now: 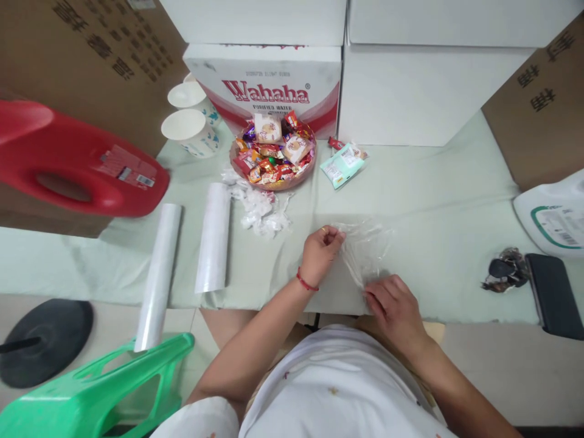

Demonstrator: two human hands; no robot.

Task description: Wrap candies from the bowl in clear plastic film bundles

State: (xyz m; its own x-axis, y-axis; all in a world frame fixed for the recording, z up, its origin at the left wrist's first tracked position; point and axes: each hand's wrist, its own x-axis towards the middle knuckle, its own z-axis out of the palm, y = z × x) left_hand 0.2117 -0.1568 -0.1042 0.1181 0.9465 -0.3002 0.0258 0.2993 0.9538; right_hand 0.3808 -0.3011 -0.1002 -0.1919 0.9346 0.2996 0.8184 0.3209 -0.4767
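A clear plastic bag (366,245), thin and crinkled, lies spread over the green tablecloth in front of me. My left hand (322,249), with a red cord on its wrist, pinches the bag's upper left corner between thumb and fingers. At the bag's lower edge, my right hand (393,304) has its thumb and fingers closed on the film. Left of my hands lie two rolls of clear plastic, a thicker roll (213,238) and a thinner roll (159,274). Crumpled clear plastic (262,210) sits between the thicker roll and the candy bowl.
A bowl (298,178) heaped with wrapped candies stands before a Wahaha carton (262,76). Beside it lies a mint-green packet (342,165). Paper cups (189,131) and a red jug (77,164) are left; a white jug (554,213), keys (504,269) and phone (554,295) right.
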